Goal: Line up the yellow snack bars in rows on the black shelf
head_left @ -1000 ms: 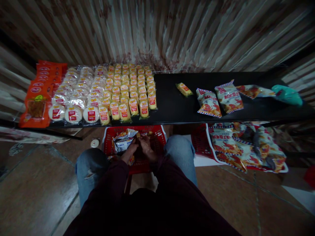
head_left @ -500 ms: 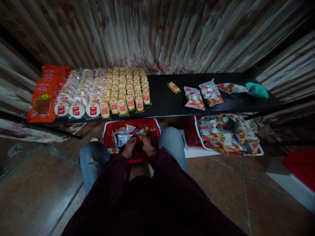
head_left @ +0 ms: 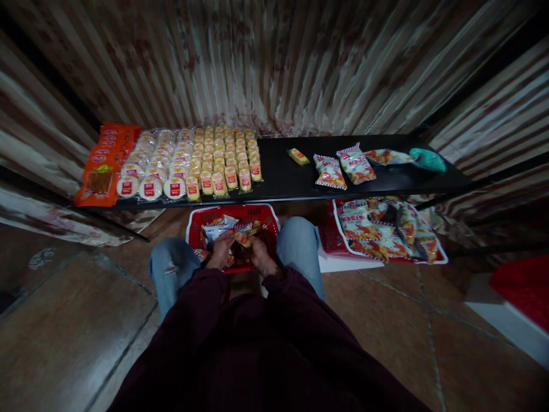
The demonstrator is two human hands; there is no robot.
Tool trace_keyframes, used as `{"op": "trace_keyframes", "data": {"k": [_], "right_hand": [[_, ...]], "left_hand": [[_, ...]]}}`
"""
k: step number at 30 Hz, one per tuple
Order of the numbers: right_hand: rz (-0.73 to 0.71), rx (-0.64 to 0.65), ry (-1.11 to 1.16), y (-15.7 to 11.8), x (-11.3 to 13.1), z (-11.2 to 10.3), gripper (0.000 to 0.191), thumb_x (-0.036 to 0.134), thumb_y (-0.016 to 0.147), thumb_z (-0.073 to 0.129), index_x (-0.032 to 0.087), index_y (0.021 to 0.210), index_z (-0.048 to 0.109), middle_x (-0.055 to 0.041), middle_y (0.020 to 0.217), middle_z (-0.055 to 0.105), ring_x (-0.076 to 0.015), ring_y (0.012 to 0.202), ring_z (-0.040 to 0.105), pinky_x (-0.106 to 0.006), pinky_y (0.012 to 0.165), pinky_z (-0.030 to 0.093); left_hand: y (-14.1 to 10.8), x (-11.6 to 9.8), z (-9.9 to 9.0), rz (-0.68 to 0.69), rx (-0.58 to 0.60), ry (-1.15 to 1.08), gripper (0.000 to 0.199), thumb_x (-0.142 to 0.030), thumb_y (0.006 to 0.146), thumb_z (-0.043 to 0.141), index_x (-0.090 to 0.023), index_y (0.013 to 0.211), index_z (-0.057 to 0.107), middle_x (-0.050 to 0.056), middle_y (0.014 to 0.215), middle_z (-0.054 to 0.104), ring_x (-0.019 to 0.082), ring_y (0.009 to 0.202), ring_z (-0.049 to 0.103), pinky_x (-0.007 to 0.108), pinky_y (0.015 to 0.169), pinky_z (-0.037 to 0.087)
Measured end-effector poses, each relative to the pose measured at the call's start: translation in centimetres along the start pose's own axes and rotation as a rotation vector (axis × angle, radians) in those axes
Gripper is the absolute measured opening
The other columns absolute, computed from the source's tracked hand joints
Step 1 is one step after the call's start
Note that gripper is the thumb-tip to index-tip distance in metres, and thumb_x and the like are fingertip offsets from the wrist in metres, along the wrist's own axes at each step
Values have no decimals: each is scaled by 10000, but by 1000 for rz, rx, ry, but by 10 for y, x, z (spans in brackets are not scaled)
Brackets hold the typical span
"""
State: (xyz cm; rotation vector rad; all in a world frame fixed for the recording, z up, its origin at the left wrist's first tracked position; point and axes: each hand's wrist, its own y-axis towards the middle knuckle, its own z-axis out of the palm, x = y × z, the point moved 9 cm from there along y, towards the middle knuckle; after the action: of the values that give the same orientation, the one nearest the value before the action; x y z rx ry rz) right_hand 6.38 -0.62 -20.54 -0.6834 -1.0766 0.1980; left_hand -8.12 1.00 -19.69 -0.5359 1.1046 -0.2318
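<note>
My left hand (head_left: 222,252) and my right hand (head_left: 261,257) are low over a red plastic basket (head_left: 274,220) between my knees. Between them is a small wrapped yellow cake (head_left: 242,239), its printed label facing up. The fingers of both hands are closed at its sides. Just beyond my right fingertips is another yellow wrapped piece (head_left: 256,226). White and blue snack bags (head_left: 217,230) lie in the basket, past my left hand. The basket's bottom is dark and partly hidden by my hands.
A black shelf (head_left: 274,177) crosses ahead, bearing rows of yellow cakes (head_left: 219,184), round white packs (head_left: 150,188) and orange bags (head_left: 96,180). Farther right lie a single cake (head_left: 298,156), snack bags (head_left: 330,171) and a green packet (head_left: 428,160). A second basket (head_left: 337,240) holds more bags.
Both hands have moved slightly apart, and the yellow cake between them now shows its label. The view has shifted a little.
</note>
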Motion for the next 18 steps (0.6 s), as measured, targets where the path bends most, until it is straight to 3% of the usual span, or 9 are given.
{"op": "trace_keyframes", "data": {"k": [3, 8, 18], "right_hand": [[95, -54, 76, -10, -1, -5, 86, 236, 757, 580, 210, 839, 578, 4, 725, 660, -144, 639, 623, -269, 585, 535], [82, -69, 107, -25, 6, -9, 156, 185, 698, 637, 211, 843, 586, -3, 764, 672, -151, 658, 628, -264, 561, 525], [105, 82, 139, -54, 16, 4, 186, 145, 706, 606, 223, 874, 588, 32, 757, 681, -124, 669, 634, -251, 646, 505]], "left_hand": [[-6, -13, 5, 47, 37, -91, 213, -67, 669, 591, -145, 865, 616, 100, 1052, 687, 194, 1075, 630, 347, 1041, 431], [-17, -22, 13, 88, 77, -73, 222, -75, 679, 602, -148, 886, 631, 102, 1111, 680, 193, 1139, 600, 345, 1055, 413], [-48, -36, 21, 183, 124, -66, 301, -109, 694, 602, -164, 984, 662, 87, 1194, 658, 198, 1216, 548, 337, 1076, 381]]}}
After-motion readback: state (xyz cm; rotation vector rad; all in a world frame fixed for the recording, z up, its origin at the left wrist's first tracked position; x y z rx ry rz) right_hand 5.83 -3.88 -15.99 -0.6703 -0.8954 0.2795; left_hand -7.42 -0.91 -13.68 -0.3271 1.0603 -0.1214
